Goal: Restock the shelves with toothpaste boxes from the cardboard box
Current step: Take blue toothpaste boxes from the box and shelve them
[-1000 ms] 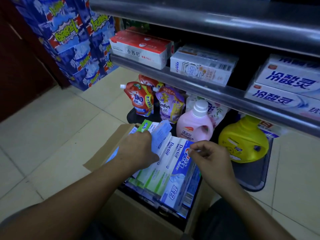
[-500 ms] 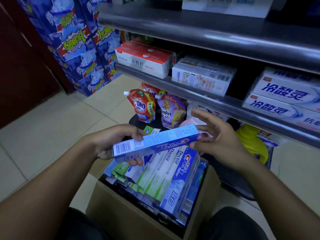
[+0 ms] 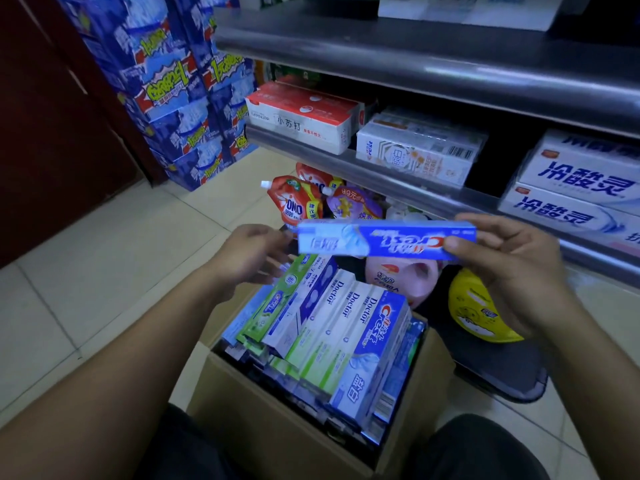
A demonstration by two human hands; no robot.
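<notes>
I hold a blue Crest toothpaste box (image 3: 381,240) level above the cardboard box (image 3: 277,427), its printed face turned toward me and upside down. My right hand (image 3: 512,268) grips its right end, thumb on the front. My left hand (image 3: 252,254) hovers by the left end with relaxed fingers; whether it touches the box I cannot tell. The cardboard box on the floor between my knees is packed with several upright toothpaste boxes (image 3: 346,334). The metal shelf (image 3: 381,171) runs just behind the held box.
The shelf carries red-and-white boxes (image 3: 304,119), white boxes (image 3: 415,150) and blue-lettered boxes (image 3: 581,188). Under it stand detergent pouches (image 3: 294,206), a pink bottle (image 3: 401,282) and a yellow bottle (image 3: 474,313). Blue cartons (image 3: 180,98) are stacked at the left.
My left hand lifted the blue box out of the cardboard box and passed it over. My right hand now grips it, its front turned toward me, and my left hand has opened.
</notes>
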